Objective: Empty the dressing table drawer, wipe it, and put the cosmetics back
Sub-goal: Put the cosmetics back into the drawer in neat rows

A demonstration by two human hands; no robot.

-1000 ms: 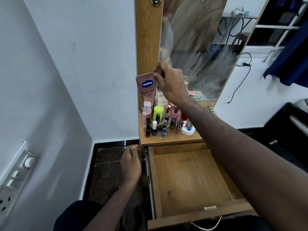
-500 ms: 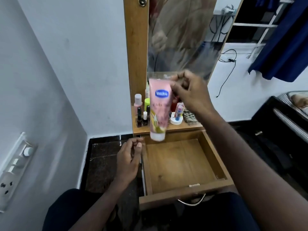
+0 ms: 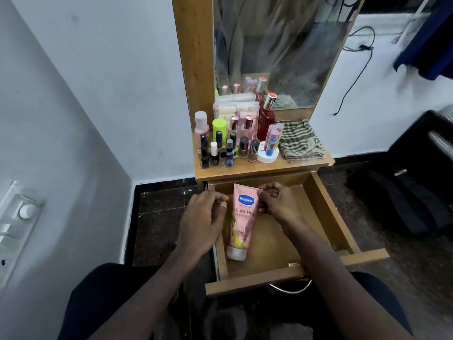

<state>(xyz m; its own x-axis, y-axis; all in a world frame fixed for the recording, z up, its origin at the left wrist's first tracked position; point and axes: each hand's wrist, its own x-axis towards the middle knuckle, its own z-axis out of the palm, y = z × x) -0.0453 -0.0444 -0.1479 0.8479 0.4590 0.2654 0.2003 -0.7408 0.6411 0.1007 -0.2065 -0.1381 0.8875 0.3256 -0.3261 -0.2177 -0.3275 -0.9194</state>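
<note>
1 pink Vaseline tube (image 3: 241,220) in open drawer (image 3: 328,212), along its L wall, cap toward the front. R hand (image 3: 278,204) pinches tube's crimped end; L hand (image 3: 202,223) w/ fingers curled at tube's L edge, contact unclear. 1 striped cloth (image 3: 300,143) at tabletop (image 3: 257,168) R edge; bottle cluster at L, not countable.

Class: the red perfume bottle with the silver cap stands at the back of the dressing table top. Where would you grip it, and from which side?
Grip the red perfume bottle at its silver cap and neck, coming from above. It stands upright and tallest, while smaller bottles crowd its front and left, so probably only the top is free.
</note>
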